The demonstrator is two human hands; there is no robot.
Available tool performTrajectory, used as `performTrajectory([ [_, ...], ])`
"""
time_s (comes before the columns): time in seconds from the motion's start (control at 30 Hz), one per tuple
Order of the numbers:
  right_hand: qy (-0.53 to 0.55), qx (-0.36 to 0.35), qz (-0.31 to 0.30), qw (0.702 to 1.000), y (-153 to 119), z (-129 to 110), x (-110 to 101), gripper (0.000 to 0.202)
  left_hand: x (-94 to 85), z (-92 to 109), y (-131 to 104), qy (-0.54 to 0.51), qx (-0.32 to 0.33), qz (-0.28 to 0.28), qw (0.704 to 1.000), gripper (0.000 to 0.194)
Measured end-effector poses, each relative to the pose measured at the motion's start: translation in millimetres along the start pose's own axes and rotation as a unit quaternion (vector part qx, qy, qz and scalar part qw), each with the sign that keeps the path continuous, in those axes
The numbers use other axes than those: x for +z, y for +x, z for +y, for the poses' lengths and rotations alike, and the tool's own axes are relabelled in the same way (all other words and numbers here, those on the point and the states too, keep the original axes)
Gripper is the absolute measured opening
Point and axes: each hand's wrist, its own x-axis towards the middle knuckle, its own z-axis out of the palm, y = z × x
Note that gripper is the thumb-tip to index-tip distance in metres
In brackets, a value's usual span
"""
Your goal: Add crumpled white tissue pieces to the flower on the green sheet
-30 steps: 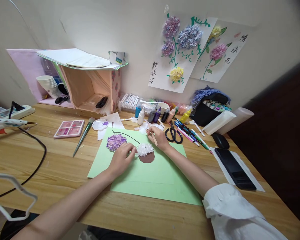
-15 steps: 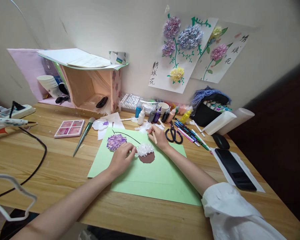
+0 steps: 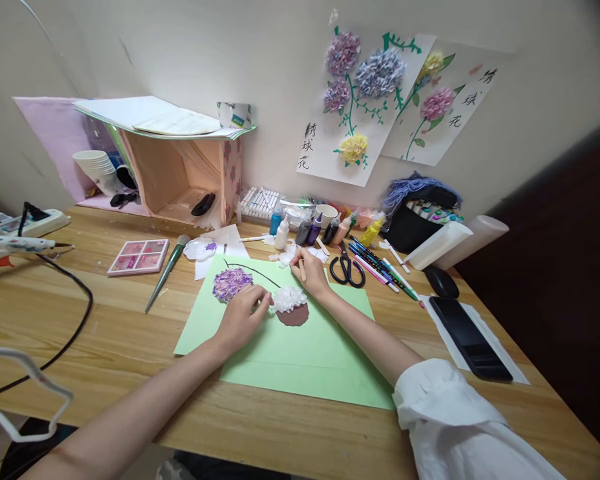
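Observation:
A sheet of green paper [image 3: 325,367] lies in front of me, bearing a purple paper flower [image 3: 231,283], a dark curved stem line and a white petalled flower [image 3: 290,299] that covers the upper part of a brown round paper piece [image 3: 293,315]. My left hand [image 3: 243,312] rests between the two flowers, its fingers curled and pinched beside the white petals; whatever is in the pinch is too small to make out. Wrapped round a wooden craft stick [image 3: 303,269], my right hand [image 3: 313,277] is at the paper's far edge, near some white paper scraps [image 3: 286,256].
Black scissors [image 3: 347,269], pens [image 3: 373,261] and small paint bottles [image 3: 314,230] sit beyond my right hand. A phone [image 3: 470,338] lies at the right. Left are a brush [image 3: 167,275], a pink palette [image 3: 139,257] and a glue gun [image 3: 20,245] with its cord.
My right hand has moved slightly left and away from me with the craft stick, toward the white scraps. My left hand has stayed nearly still.

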Motion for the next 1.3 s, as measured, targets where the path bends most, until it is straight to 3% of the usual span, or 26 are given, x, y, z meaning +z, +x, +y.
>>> performTrajectory([
  [0.23,0.015,0.031,0.051,0.998,-5,-1,-12,0.008,-1.0,2,0,0.002,0.005,0.003,1.0,0.029],
  [0.73,0.111,0.079,0.043,0.99,-17,-10,-25,0.014,-6.5,1,4,-0.001,-0.034,0.032,0.999,0.027],
  [0.93,-0.022,0.003,0.066,0.998,-20,0,-37,0.008,-7.0,0,4,0.003,-0.03,0.04,0.999,0.025],
  [1.03,-0.033,-0.053,0.018,0.998,-20,-1,-39,0.01,-6.1,0,3,0.006,-0.027,0.038,0.999,0.025],
  [1.2,0.011,-0.119,-0.139,0.983,-13,-9,-27,0.013,-7.6,0,3,0.006,-0.025,0.037,0.999,0.026],
  [1.3,0.023,-0.113,-0.155,0.981,-9,-8,-19,0.013,-9.4,0,4,0.005,-0.023,0.038,0.999,0.025],
])
